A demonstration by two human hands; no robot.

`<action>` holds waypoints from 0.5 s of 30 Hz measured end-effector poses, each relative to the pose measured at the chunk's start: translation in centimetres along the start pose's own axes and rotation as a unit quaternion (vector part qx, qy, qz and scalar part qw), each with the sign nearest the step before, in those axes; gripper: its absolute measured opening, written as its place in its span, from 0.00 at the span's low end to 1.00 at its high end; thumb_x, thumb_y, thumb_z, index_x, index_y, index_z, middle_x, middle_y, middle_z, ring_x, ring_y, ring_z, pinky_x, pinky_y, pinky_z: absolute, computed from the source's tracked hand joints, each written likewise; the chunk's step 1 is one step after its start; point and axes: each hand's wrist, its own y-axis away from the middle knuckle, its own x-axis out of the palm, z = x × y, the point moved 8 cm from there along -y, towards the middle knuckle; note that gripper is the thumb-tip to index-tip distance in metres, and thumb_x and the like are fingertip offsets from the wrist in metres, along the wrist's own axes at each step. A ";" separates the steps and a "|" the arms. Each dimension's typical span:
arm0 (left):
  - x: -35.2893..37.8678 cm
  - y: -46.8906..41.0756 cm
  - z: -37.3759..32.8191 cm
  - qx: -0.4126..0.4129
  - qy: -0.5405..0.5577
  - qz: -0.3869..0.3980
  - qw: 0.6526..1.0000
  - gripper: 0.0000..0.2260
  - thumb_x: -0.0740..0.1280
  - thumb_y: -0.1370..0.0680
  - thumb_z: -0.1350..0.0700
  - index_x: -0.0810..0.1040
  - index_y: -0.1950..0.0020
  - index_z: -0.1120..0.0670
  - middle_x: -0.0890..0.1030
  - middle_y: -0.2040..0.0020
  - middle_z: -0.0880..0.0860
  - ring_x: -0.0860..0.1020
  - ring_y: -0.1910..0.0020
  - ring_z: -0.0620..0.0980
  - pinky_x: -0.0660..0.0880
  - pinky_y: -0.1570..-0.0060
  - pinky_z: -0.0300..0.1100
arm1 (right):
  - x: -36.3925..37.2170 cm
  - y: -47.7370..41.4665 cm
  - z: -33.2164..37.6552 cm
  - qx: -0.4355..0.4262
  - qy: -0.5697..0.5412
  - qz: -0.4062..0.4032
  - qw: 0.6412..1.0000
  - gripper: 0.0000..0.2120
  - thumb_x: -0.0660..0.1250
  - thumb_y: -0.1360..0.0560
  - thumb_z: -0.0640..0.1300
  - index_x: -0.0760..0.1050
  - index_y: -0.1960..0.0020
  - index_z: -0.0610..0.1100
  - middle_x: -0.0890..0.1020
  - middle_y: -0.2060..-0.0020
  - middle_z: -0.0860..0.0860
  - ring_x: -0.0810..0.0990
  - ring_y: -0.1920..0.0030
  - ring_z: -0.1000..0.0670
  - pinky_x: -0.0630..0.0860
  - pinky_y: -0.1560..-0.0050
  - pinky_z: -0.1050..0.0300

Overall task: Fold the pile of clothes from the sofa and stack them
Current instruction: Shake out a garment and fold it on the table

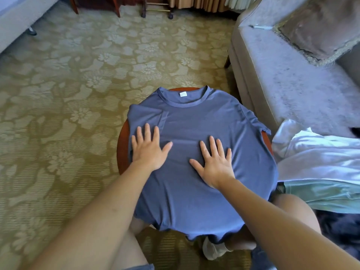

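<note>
A blue t-shirt (196, 121) lies spread flat over a small round wooden table (122, 149), collar and white label pointing away from me, hem hanging over the near edge. My left hand (149, 148) presses flat on the shirt's left side with fingers spread. My right hand (215, 162) lies flat on the shirt's middle, fingers spread too. On the sofa (276, 78) at the right sits a pile of clothes: a white garment (319, 152) on top of a pale green one (321, 195).
A grey sofa with a cushion (319, 26) runs along the right. Patterned carpet (68, 94) covers the floor to the left and ahead. Furniture legs (116, 6) stand at the far wall. My knees sit under the table's near edge.
</note>
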 end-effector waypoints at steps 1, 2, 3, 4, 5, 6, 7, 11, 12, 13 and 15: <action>-0.1 -0.2 0.6 0.008 -0.014 -0.013 1.000 0.36 0.44 0.22 0.31 0.42 0.20 0.49 0.39 0.20 0.54 0.38 0.22 0.59 0.40 0.25 0.57 | 0.1 0.3 0.2 0.005 -0.005 -0.003 1.000 0.44 0.31 0.32 0.73 0.40 0.21 0.54 0.38 0.22 0.50 0.35 0.23 0.46 0.39 0.25 0.38; -0.4 -0.4 1.2 0.020 -0.022 -0.022 0.999 0.36 0.44 0.22 0.31 0.42 0.20 0.49 0.39 0.20 0.54 0.38 0.22 0.58 0.40 0.25 0.56 | 0.2 0.9 0.5 0.007 -0.013 -0.003 1.000 0.44 0.30 0.33 0.73 0.41 0.21 0.54 0.38 0.22 0.49 0.36 0.23 0.45 0.39 0.25 0.38; -0.6 -0.6 1.6 0.033 -0.031 -0.025 0.999 0.36 0.44 0.23 0.30 0.43 0.20 0.48 0.39 0.20 0.53 0.38 0.22 0.57 0.40 0.24 0.56 | 0.4 1.8 1.2 0.003 -0.021 0.000 1.000 0.45 0.30 0.33 0.73 0.42 0.21 0.53 0.39 0.22 0.49 0.36 0.23 0.45 0.39 0.25 0.38; -0.8 -0.7 1.9 0.046 -0.041 -0.022 0.998 0.36 0.45 0.23 0.30 0.43 0.20 0.47 0.39 0.20 0.53 0.38 0.22 0.57 0.40 0.24 0.55 | 0.5 2.7 2.0 -0.006 -0.029 0.003 1.000 0.45 0.30 0.33 0.72 0.43 0.21 0.53 0.40 0.22 0.48 0.38 0.22 0.44 0.40 0.25 0.38; -0.8 -0.6 2.2 0.060 -0.051 -0.020 0.997 0.36 0.45 0.22 0.31 0.43 0.20 0.47 0.39 0.20 0.52 0.38 0.22 0.56 0.40 0.24 0.55 | 0.4 3.5 2.7 -0.012 -0.038 0.003 0.999 0.45 0.31 0.33 0.72 0.47 0.21 0.52 0.43 0.21 0.47 0.41 0.22 0.43 0.42 0.25 0.39; -0.8 -0.4 2.4 0.072 -0.058 -0.018 0.996 0.35 0.46 0.22 0.31 0.43 0.20 0.47 0.39 0.20 0.52 0.37 0.22 0.55 0.40 0.24 0.55 | 0.0 3.9 3.1 -0.014 -0.051 -0.006 0.999 0.45 0.33 0.32 0.72 0.52 0.22 0.51 0.49 0.22 0.45 0.47 0.23 0.42 0.47 0.26 0.40; -0.8 -0.2 2.6 0.081 -0.061 -0.015 0.995 0.35 0.46 0.22 0.31 0.44 0.20 0.47 0.39 0.20 0.51 0.37 0.22 0.55 0.40 0.24 0.54 | -1.0 3.8 2.9 -0.007 -0.071 -0.027 0.997 0.43 0.37 0.30 0.71 0.58 0.23 0.50 0.57 0.24 0.44 0.55 0.25 0.40 0.53 0.28 0.40; -1.4 0.5 3.0 0.070 -0.044 -0.008 0.997 0.35 0.48 0.22 0.31 0.48 0.20 0.47 0.43 0.20 0.51 0.40 0.22 0.55 0.41 0.24 0.55 | -4.4 0.2 -3.0 0.078 -0.091 -0.098 0.988 0.31 0.54 0.21 0.62 0.58 0.23 0.48 0.60 0.26 0.42 0.59 0.27 0.40 0.57 0.30 0.41; -1.7 0.4 2.8 0.056 -0.034 -0.008 0.998 0.35 0.48 0.22 0.31 0.51 0.21 0.48 0.46 0.20 0.52 0.42 0.22 0.55 0.43 0.24 0.55 | -4.4 -0.7 -5.0 0.095 -0.090 -0.086 0.988 0.31 0.53 0.20 0.62 0.54 0.22 0.48 0.56 0.24 0.42 0.54 0.25 0.41 0.52 0.28 0.39; -2.2 0.3 2.5 0.039 -0.027 -0.012 0.999 0.34 0.48 0.22 0.31 0.53 0.21 0.48 0.49 0.20 0.53 0.45 0.22 0.56 0.45 0.24 0.57 | -4.0 -1.3 -6.9 0.104 -0.094 -0.061 0.988 0.32 0.52 0.20 0.62 0.51 0.21 0.49 0.52 0.22 0.44 0.49 0.23 0.42 0.48 0.26 0.38; -2.8 0.1 1.3 0.016 -0.034 -0.026 0.999 0.34 0.48 0.23 0.31 0.55 0.22 0.49 0.53 0.21 0.55 0.47 0.22 0.57 0.48 0.25 0.59 | -2.6 -1.7 -9.6 0.093 -0.098 -0.013 0.991 0.32 0.49 0.20 0.64 0.48 0.21 0.50 0.47 0.21 0.47 0.43 0.22 0.45 0.43 0.25 0.36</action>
